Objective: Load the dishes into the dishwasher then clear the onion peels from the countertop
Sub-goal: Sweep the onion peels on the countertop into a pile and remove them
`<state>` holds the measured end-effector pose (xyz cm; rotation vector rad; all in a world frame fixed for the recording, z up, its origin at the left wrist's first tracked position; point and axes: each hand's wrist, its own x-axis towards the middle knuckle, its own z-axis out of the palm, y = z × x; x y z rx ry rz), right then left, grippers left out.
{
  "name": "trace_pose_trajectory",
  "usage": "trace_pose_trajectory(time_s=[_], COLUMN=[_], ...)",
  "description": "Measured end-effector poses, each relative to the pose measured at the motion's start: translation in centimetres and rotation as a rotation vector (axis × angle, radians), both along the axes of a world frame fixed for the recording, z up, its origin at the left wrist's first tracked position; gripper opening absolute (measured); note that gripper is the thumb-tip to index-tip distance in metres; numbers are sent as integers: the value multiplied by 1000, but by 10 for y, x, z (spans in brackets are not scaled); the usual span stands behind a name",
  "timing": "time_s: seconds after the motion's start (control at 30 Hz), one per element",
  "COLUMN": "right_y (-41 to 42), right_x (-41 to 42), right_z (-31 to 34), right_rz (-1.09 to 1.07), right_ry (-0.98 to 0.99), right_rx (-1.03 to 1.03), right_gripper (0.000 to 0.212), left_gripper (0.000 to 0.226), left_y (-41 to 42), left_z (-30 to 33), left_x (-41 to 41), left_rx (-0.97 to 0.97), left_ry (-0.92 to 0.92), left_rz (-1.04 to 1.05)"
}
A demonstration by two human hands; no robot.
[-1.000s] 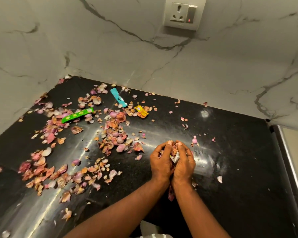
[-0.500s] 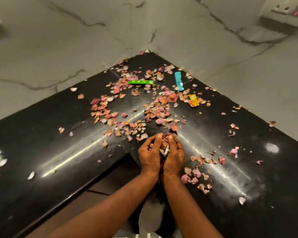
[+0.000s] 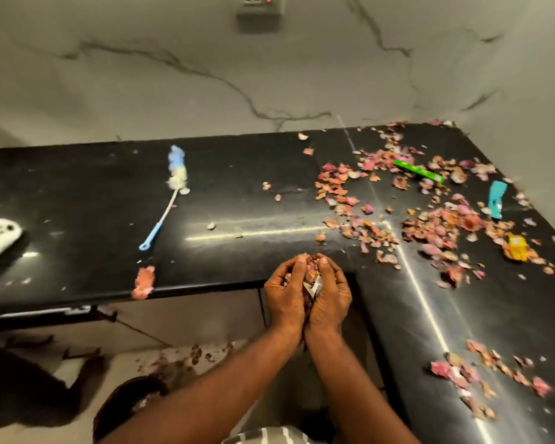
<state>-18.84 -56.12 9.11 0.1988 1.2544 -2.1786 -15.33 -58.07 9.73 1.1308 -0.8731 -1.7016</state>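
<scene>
Both hands, left hand and right hand, hover at the table edge in the lower centre, fingers curled around onion peels.

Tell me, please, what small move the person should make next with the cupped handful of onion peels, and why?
Probably carry the handful down and left to the dark round container on the floor and drop it there. Both the left hand and the right hand are cupped together around onion peels, already past the countertop edge, and many peels are left to collect. Whether it is a bin is unclear.

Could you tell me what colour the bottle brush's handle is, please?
Light blue, with a white stem; the bottle brush shows in the head view.
</scene>
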Motion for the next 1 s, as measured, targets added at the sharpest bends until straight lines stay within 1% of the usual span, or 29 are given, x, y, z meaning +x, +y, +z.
trace_pose_trajectory(time_s=[0.1, 0.23, 0.33, 0.43, 0.6, 0.73, 0.87, 1.0], right_y=[-23, -47, -60, -67, -78, -91, -99, -107], right_x=[46, 117, 168, 213, 264, 293, 328, 372], right_z=[8, 10, 5, -5, -13, -24, -49, -94], right_rz=[72, 190, 246, 300, 403, 515, 680, 875], right_ry=[5, 34, 42, 49, 41, 79, 98, 110], right_rx=[0, 20, 48, 79, 138, 203, 294, 406], right_gripper=[10, 13, 12, 14, 12, 12, 13, 14], left_gripper=[11, 13, 13, 14, 13, 15, 16, 14], left_y=[-21, -44, -55, -62, -67, -77, -80, -79], left_z=[0, -4, -13, -25, -38, -45, -57, -98], left_x=[45, 118, 169, 211, 261, 292, 332, 377], left_rx=[13, 62, 99, 147, 208, 244, 280, 395], left_ry=[38, 85, 112, 124, 120, 88, -5, -84], left_rz=[72, 170, 228, 287, 428, 523, 657, 832])
